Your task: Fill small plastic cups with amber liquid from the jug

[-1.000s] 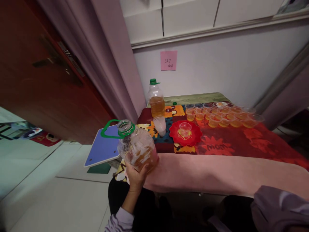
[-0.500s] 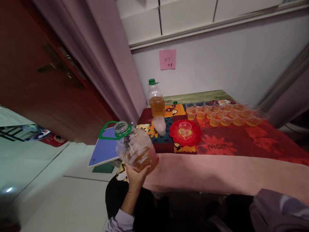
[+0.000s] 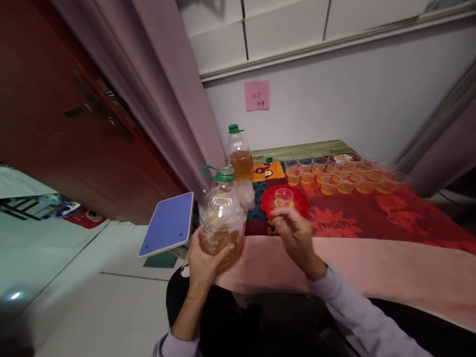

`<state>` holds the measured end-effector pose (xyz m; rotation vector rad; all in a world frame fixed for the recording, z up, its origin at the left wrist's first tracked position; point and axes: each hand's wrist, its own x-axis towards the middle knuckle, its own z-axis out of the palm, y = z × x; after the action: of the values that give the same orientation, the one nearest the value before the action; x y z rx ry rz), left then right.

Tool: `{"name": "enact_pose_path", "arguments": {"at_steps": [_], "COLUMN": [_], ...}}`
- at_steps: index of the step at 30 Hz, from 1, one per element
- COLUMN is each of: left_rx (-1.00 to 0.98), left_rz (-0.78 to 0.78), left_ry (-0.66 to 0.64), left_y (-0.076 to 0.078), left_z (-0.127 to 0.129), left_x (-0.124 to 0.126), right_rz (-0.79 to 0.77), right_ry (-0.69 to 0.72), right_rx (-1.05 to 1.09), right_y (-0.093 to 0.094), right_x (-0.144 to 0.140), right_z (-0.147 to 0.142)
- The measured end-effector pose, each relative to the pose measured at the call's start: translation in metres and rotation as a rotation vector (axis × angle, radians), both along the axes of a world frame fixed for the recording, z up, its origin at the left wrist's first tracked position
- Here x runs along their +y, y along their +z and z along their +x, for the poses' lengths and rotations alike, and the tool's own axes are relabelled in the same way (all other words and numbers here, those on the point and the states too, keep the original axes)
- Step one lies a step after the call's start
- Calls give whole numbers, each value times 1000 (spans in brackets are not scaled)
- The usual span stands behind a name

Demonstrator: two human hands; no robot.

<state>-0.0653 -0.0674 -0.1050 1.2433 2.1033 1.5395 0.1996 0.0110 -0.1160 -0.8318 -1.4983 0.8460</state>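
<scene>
I have my left hand (image 3: 203,260) cupped under and around the base of a big clear jug (image 3: 222,218), clamped on it and holding it upright just off the near edge of the surface (image 3: 372,267); amber liquid fills its lower part and a green ring handle sits at its open neck. My right hand (image 3: 293,233) hangs loose beside the jug, fingers half curled and apart, gripping nothing, just in front of a red plate (image 3: 297,204) that carries one small clear cup (image 3: 283,197). Behind the jug stands a bottle (image 3: 240,153) with a green cap, also part full of amber liquid. Rows of filled cups (image 3: 345,176) stand farther right on the patterned cloth (image 3: 372,218). A blue board (image 3: 167,224) leans at the left, near the jug.
</scene>
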Motion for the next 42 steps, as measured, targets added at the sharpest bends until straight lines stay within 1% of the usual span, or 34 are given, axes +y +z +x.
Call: {"name": "enact_pose_path", "arguments": {"at_steps": [2, 4, 6, 8, 10, 14, 17, 21, 24, 30, 32, 34, 40, 42], "left_rx": [63, 143, 217, 267, 301, 388, 466, 594, 659, 734, 755, 773, 869, 884], "left_rz": [-35, -63, -103, -136, -146, -121, -116, -185, -211, -217, -218, -291, -746, -824], "left_ry": [-13, -27, -38, -55, -74, -106, -131, -154, -178, -155, -158, -160, -229, -240], "left_y": [7, 11, 13, 15, 16, 19, 24, 32, 38, 44, 48, 59, 108, 119], "left_z": [-1, -2, -2, -2, -3, -6, -5, 1, 5, 8, 10, 15, 48, 57], "left_x": [-2, -4, -7, -8, -8, 0, 8, 18, 23, 32, 34, 36, 39, 40], "right_rz": [-140, -295, -402, -483, -548, -632, -662, -691, -714, -721, -732, -738, -740, -743], "right_ry": [97, 242, 391, 525, 637, 776, 810, 788, 807, 851, 869, 893, 910, 913], "right_rx": [20, 59, 115, 162, 196, 239, 250, 339, 389, 412, 419, 433, 490, 497], "right_y": [-19, -36, -48, -55, -57, -59, -61, -67, -69, -66, -64, -64, -67, -67], "right_x": [1, 1, 1, 2, 7, 22, 31, 35, 36, 32, 30, 29, 31, 31], "right_z": [-13, -24, -34, -42, -49, -61, -63, -62, -61, -59, -58, -58, -59, -59]}}
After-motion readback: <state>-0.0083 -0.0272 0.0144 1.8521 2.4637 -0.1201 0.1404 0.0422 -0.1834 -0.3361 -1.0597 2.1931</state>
